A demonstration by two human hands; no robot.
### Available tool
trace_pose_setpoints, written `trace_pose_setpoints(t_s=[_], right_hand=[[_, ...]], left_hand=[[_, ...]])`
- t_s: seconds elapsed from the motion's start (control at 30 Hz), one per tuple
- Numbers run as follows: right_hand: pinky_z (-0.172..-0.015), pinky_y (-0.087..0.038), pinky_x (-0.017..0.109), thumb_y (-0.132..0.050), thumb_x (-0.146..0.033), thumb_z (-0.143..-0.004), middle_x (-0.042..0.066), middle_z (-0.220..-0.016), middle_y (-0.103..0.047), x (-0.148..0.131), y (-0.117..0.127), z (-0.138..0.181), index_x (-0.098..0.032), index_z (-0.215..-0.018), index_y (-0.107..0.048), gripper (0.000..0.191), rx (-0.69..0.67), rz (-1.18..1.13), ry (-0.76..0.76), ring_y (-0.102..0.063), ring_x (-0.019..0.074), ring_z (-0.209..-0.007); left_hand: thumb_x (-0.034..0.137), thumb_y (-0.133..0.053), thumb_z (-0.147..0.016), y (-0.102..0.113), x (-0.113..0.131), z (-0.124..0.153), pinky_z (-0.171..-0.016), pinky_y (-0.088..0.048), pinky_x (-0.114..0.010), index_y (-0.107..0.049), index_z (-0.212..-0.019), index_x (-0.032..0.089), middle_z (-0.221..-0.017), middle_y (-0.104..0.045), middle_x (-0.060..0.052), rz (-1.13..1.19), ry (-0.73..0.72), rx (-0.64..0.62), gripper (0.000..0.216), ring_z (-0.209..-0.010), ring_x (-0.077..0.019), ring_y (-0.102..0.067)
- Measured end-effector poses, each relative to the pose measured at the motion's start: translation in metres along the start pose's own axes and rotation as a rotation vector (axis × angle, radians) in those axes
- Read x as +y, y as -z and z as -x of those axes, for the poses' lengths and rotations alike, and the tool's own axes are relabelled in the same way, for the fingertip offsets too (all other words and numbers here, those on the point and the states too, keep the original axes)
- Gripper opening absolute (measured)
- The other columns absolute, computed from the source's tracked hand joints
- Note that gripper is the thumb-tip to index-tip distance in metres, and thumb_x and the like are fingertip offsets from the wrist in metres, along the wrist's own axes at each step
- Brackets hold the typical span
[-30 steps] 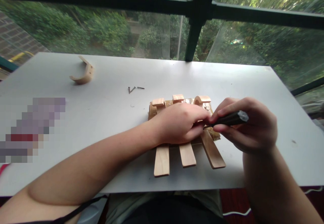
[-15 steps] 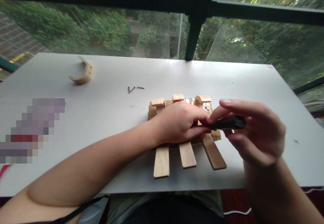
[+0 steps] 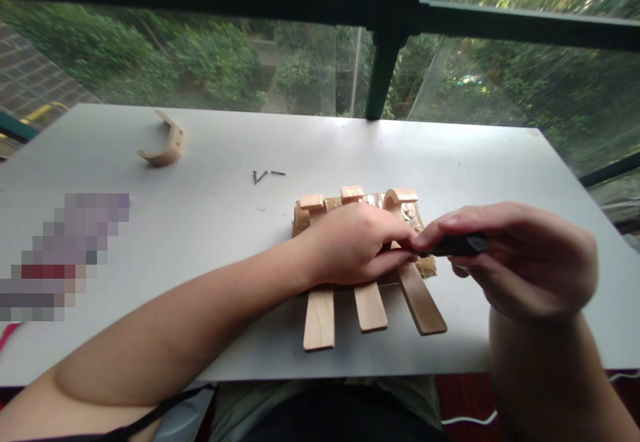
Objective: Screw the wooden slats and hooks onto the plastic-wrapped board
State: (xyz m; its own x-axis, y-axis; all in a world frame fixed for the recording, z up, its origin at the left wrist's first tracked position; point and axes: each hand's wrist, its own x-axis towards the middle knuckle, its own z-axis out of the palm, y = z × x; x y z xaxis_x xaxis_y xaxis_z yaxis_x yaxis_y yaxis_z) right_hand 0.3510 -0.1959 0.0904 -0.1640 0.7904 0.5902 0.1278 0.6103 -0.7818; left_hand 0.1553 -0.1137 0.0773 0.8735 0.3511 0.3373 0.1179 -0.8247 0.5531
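Note:
A wooden assembly [image 3: 369, 302] of three flat slats with curved tops lies on the white table [image 3: 210, 229] in front of me. My left hand [image 3: 353, 242] rests on its middle, fingers curled and pressing it down. My right hand [image 3: 520, 255] grips a black tool handle [image 3: 457, 245] held level, its tip hidden where it meets the right slat beside my left fingers.
A loose curved wooden piece [image 3: 163, 142] lies at the far left of the table. Three small dark screws [image 3: 264, 175] sit behind the assembly. A blurred patch [image 3: 60, 255] covers something at the left. A window with a dark frame [image 3: 385, 35] runs behind the table.
My right hand has rolled around the black handle, knuckles turning upward and wrist shifting right. The left hand and the wooden assembly have stayed put.

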Motion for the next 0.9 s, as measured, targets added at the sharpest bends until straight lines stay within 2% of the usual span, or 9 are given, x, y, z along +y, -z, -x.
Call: trace_pose_setpoints(t_s=[0.07, 0.27, 0.47, 0.57, 0.63, 0.7, 0.8, 0.9], right_hand=[[-0.065, -0.059, 0.041, -0.070, 0.002, -0.071, 0.010, -0.090, -0.074, -0.001, 0.000, 0.000, -0.015, -0.108, -0.071, 0.041, 0.035, -0.013, 0.002, -0.071, 0.0275, -0.082], [-0.056, -0.053, 0.035, -0.075, 0.009, -0.061, 0.003, -0.081, -0.071, 0.002, -0.007, -0.003, -0.019, -0.096, -0.065, 0.046, 0.120, -0.096, 0.019, -0.067, 0.0214, -0.074], [-0.053, -0.050, 0.033, -0.081, 0.000, -0.059, 0.004, -0.076, -0.068, 0.005, -0.016, -0.005, -0.019, -0.094, -0.067, 0.042, 0.189, -0.025, 0.058, -0.065, 0.0209, -0.069], [-0.057, -0.053, 0.034, -0.076, -0.008, -0.068, 0.007, -0.083, -0.068, 0.000, -0.016, -0.003, -0.016, -0.108, -0.069, 0.041, 0.120, -0.019, 0.014, -0.066, 0.0216, -0.073], [-0.067, -0.057, 0.038, -0.067, -0.012, -0.078, 0.011, -0.094, -0.071, -0.006, -0.012, -0.001, -0.015, -0.118, -0.066, 0.040, 0.050, -0.035, -0.041, -0.068, 0.0246, -0.082], [-0.077, -0.059, 0.039, -0.059, -0.009, -0.083, 0.012, -0.102, -0.073, -0.012, -0.006, 0.000, -0.015, -0.124, -0.064, 0.042, -0.096, -0.037, -0.125, -0.069, 0.0254, -0.090], [-0.078, -0.060, 0.034, -0.054, -0.005, -0.085, 0.011, -0.105, -0.074, -0.015, 0.002, -0.001, -0.015, -0.129, -0.061, 0.046, -0.214, -0.046, -0.163, -0.071, 0.0233, -0.091], [-0.082, -0.060, 0.030, -0.059, -0.001, -0.082, 0.009, -0.107, -0.075, -0.012, 0.009, -0.002, -0.016, -0.122, -0.066, 0.044, -0.249, 0.021, -0.124, -0.072, 0.0226, -0.094]], left_hand=[[0.020, -0.058, -0.090, 0.000, 0.001, 0.000, -0.067, -0.042, -0.024, -0.068, -0.089, 0.018, -0.086, -0.072, -0.001, 0.007, -0.006, -0.012, 0.011, -0.076, -0.0122, -0.063], [0.022, -0.058, -0.090, 0.001, 0.001, -0.001, -0.066, -0.042, -0.024, -0.070, -0.093, 0.019, -0.088, -0.073, -0.001, 0.025, -0.007, -0.026, 0.012, -0.076, -0.0126, -0.065], [0.024, -0.057, -0.092, 0.000, -0.001, -0.001, -0.066, -0.042, -0.024, -0.070, -0.092, 0.019, -0.085, -0.073, -0.001, 0.010, -0.006, -0.022, 0.014, -0.076, -0.0127, -0.065], [0.023, -0.056, -0.092, 0.000, -0.001, -0.001, -0.068, -0.042, -0.024, -0.069, -0.091, 0.020, -0.084, -0.072, 0.000, -0.008, -0.013, -0.029, 0.013, -0.077, -0.0131, -0.064], [0.021, -0.056, -0.091, -0.001, -0.001, -0.001, -0.067, -0.041, -0.024, -0.068, -0.087, 0.020, -0.081, -0.071, 0.001, -0.012, -0.024, -0.026, 0.012, -0.075, -0.0129, -0.063], [0.018, -0.055, -0.089, -0.001, -0.002, -0.001, -0.066, -0.041, -0.024, -0.067, -0.082, 0.020, -0.077, -0.069, 0.002, -0.019, -0.027, -0.025, 0.014, -0.072, -0.0124, -0.061], [0.017, -0.054, -0.088, -0.001, -0.002, -0.001, -0.065, -0.040, -0.024, -0.065, -0.078, 0.020, -0.075, -0.068, 0.002, -0.018, -0.022, -0.035, 0.015, -0.070, -0.0120, -0.060], [0.020, -0.053, -0.089, 0.000, -0.002, -0.002, -0.065, -0.040, -0.024, -0.064, -0.076, 0.019, -0.073, -0.067, 0.002, 0.003, -0.016, -0.053, 0.016, -0.069, -0.0117, -0.059]])
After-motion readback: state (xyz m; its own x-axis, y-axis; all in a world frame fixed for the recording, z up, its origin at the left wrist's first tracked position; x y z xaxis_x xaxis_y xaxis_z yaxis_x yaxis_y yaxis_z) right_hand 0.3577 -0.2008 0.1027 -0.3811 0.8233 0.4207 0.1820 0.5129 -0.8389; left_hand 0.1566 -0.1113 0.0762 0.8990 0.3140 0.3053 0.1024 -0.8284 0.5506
